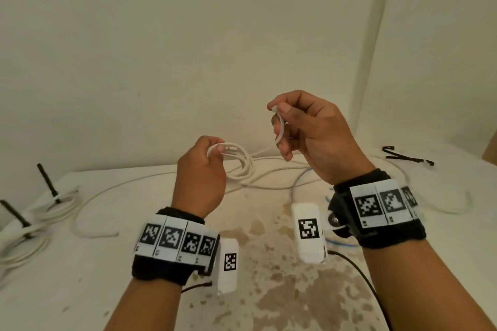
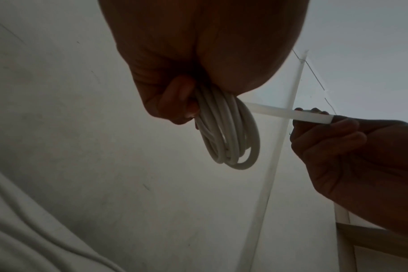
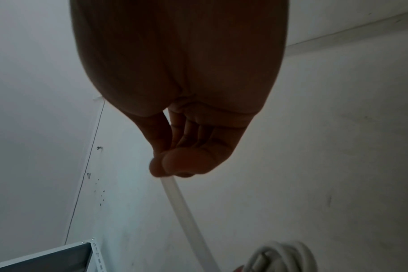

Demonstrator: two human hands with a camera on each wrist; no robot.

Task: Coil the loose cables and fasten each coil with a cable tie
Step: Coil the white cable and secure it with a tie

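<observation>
A small coil of white cable (image 1: 240,162) hangs from my left hand (image 1: 217,149), which grips its top loops above the table. In the left wrist view the coil (image 2: 226,132) dangles below the curled fingers (image 2: 175,103). My right hand (image 1: 278,110), raised to the right of the coil, pinches one end of a white cable tie (image 1: 281,127) between thumb and forefinger. The tie (image 2: 289,112) runs as a flat strip from behind the coil to that right hand (image 2: 333,139). In the right wrist view the tie (image 3: 182,202) trails down toward the coil (image 3: 282,257).
Coiled white cables bound with black ties (image 1: 40,212) lie at the table's left edge. Loose white cable (image 1: 107,191) loops across the stained table (image 1: 282,290), and a blue cable (image 1: 297,183) lies under my right wrist. Black ties (image 1: 406,156) rest at the back right.
</observation>
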